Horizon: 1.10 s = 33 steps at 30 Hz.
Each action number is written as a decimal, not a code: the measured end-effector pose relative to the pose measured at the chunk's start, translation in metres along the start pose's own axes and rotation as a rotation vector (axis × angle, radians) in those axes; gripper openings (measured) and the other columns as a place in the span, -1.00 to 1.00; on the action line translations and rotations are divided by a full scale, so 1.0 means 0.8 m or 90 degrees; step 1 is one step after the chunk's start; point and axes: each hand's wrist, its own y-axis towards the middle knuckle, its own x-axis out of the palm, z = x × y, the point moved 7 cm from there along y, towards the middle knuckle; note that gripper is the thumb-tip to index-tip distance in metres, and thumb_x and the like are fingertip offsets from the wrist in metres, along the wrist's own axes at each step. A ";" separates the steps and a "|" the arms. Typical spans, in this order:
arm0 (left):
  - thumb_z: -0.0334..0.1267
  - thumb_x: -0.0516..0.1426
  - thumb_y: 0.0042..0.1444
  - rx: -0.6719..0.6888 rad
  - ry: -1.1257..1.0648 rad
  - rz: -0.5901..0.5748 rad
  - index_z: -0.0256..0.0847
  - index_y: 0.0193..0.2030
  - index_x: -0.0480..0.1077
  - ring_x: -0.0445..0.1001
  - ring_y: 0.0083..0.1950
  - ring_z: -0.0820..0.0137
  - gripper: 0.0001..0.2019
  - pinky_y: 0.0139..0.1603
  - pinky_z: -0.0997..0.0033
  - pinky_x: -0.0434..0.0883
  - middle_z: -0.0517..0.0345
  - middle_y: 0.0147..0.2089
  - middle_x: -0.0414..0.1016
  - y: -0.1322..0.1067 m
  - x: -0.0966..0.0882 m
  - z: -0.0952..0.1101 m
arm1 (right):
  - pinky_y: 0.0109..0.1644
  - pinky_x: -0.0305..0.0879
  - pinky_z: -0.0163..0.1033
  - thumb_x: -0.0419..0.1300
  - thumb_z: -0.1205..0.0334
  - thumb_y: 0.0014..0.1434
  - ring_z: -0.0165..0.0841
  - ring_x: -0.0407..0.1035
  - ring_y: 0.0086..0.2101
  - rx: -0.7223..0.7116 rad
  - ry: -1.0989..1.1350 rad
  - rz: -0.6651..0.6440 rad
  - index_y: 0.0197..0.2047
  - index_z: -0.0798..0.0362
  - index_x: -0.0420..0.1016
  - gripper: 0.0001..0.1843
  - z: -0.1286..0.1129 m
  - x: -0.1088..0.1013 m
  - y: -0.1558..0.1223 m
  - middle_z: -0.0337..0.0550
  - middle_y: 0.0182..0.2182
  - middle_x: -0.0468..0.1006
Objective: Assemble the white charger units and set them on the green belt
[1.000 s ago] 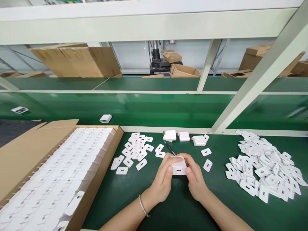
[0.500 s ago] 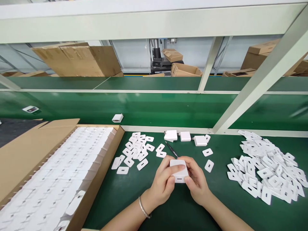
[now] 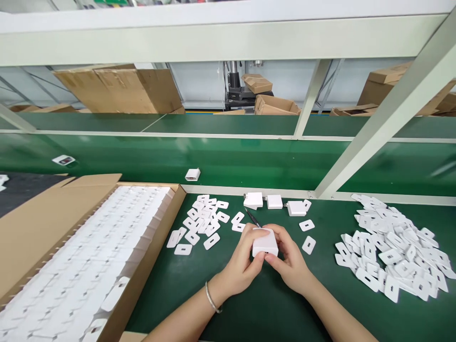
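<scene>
Between both hands I hold a white charger block (image 3: 265, 243), its port end turned toward me. My left hand (image 3: 245, 256) wraps its left side, with the thumb at the near edge beside the port. On the right side my right hand (image 3: 288, 256) closes round it, thumb also pressed at the near edge. Just beyond my fingers lies a dark pen-like tool (image 3: 252, 217). Several white charger blocks (image 3: 274, 202) with prongs stand along the back edge. Loose white slotted plates (image 3: 308, 245) lie to the right of my hands.
A large heap of slotted white plates (image 3: 402, 256) covers the right side; a smaller pile (image 3: 203, 218) lies left of centre. An open carton (image 3: 156, 247) with white dividers fills the left. Another charger (image 3: 193, 175) rides on the green belt (image 3: 249, 164) behind. A slanted post (image 3: 377, 109) rises at right.
The charger block has tilted in my hands and moved slightly up; both thumbs have come together at its near edge. The chargers on the belt have shifted right.
</scene>
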 end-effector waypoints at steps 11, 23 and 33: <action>0.05 0.14 0.39 -0.164 -0.192 0.035 -0.09 0.28 0.34 0.46 -0.13 0.31 -0.57 -0.12 0.33 0.44 0.02 -0.05 0.47 0.038 -0.027 -0.016 | 0.34 0.32 0.20 0.19 0.18 0.39 -0.05 0.26 0.34 -0.153 -0.274 -0.006 0.55 -0.21 -0.07 -0.21 -0.016 -0.001 0.003 0.05 0.40 0.28; -0.16 0.18 0.22 -0.244 0.522 0.573 -0.16 0.22 0.26 0.55 -0.03 0.20 -0.55 -0.10 0.22 0.51 -0.04 0.12 0.44 -0.088 -0.263 0.087 | 0.19 0.36 0.30 0.01 0.10 0.37 0.26 0.29 0.23 0.004 -0.767 0.192 0.30 0.25 0.36 -0.44 0.022 -0.072 0.018 0.43 0.31 0.26; -0.27 -0.01 0.32 -0.424 0.951 0.370 -0.30 0.17 0.34 0.50 0.11 -0.09 -0.66 0.07 -0.03 0.45 -0.24 0.09 0.57 -0.149 -0.267 0.050 | 0.10 0.49 0.17 -0.11 0.16 0.41 0.18 0.36 0.23 0.105 -0.873 0.046 0.29 0.37 0.40 -0.41 0.072 -0.066 0.006 0.47 0.21 0.45</action>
